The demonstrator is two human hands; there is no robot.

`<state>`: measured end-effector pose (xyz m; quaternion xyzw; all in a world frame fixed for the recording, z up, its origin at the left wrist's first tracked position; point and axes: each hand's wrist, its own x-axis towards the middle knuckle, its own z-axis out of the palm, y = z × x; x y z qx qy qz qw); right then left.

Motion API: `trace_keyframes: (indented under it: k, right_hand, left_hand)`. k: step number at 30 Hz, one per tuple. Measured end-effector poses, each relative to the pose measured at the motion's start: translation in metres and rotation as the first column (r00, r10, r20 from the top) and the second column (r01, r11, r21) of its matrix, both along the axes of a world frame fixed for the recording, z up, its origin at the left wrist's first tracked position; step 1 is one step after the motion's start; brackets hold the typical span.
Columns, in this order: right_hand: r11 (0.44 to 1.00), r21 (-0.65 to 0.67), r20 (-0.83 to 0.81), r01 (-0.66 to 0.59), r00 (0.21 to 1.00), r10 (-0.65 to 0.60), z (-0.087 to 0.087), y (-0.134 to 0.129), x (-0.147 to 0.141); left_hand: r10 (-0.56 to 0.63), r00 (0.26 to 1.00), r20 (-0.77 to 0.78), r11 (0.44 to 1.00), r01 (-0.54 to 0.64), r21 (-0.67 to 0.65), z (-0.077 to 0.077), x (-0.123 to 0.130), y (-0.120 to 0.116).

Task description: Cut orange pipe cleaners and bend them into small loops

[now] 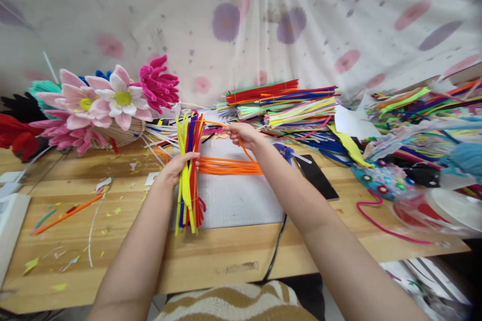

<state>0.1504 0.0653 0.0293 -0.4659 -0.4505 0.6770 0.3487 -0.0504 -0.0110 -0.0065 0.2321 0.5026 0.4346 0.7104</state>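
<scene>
On a wooden table (pixel 226 256) lies a flat grey board (pixel 233 205). The left hand (pixel 176 168) curls around the middle of a fuzzy bundle of yellow, blue and red pipe cleaners (pixel 186 183), ends poking out above and below the grip. Straight orange pipe cleaners (pixel 229 165) lie just beside it. The right hand (pixel 243 135) pinches one bent orange strand (pixel 246 152) between fingertips.

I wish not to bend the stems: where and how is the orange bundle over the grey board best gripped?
Probably across the middle of the orange bundle, from above: it stretches long and narrow, exposed between the left hand and right forearm.
</scene>
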Motion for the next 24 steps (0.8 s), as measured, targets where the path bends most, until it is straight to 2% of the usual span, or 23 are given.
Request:
trace_keyframes:
  k: [2, 4, 6, 8, 11, 14, 16, 18, 24]
  right_hand:
    - [0.998, 0.041, 0.069, -0.046, 0.997, 0.044, 0.0, 0.004, 0.013]
    - [0.986, 0.121, 0.205, -0.114, 0.975, 0.087, -0.003, 0.003, 0.023]
    - [0.963, 0.186, 0.388, -0.197, 0.915, 0.112, -0.011, 0.0, 0.029]
    - [0.934, 0.222, 0.557, -0.281, 0.823, 0.115, -0.022, -0.002, 0.031]
    - [0.873, 0.286, 0.696, -0.395, 0.712, 0.094, -0.04, -0.004, 0.029]
    - [0.802, 0.307, 0.741, -0.512, 0.658, 0.136, -0.053, -0.005, 0.025]
    - [0.774, 0.302, 0.756, -0.557, 0.635, 0.162, -0.055, -0.006, 0.022]
    - [0.767, 0.33, 0.75, -0.55, 0.646, 0.141, -0.052, -0.007, 0.019]
    - [0.783, 0.441, 0.628, -0.439, 0.774, 0.08, -0.035, -0.011, 0.014]
  left_hand:
    - [-0.035, 0.977, 0.212, 0.999, 0.033, 0.013, 0.002, -0.009, 0.0]
    - [-0.048, 0.901, 0.432, 0.999, 0.046, 0.015, 0.004, -0.017, -0.001]
    - [-0.008, 0.795, 0.607, 1.0, 0.007, 0.005, 0.006, -0.022, -0.002]
    - [0.071, 0.703, 0.707, 0.997, -0.071, -0.03, 0.008, -0.025, -0.002]
    - [0.162, 0.632, 0.757, 0.985, -0.143, -0.091, 0.012, -0.025, -0.002]
    - [0.179, 0.621, 0.763, 0.983, -0.144, -0.114, 0.015, -0.023, -0.001]
    - [0.176, 0.618, 0.766, 0.984, -0.138, -0.115, 0.017, -0.021, 0.0]
    - [0.179, 0.614, 0.769, 0.984, -0.132, -0.123, 0.02, -0.02, 0.001]
    - [0.194, 0.579, 0.792, 0.98, -0.146, -0.133, 0.03, -0.017, 0.005]
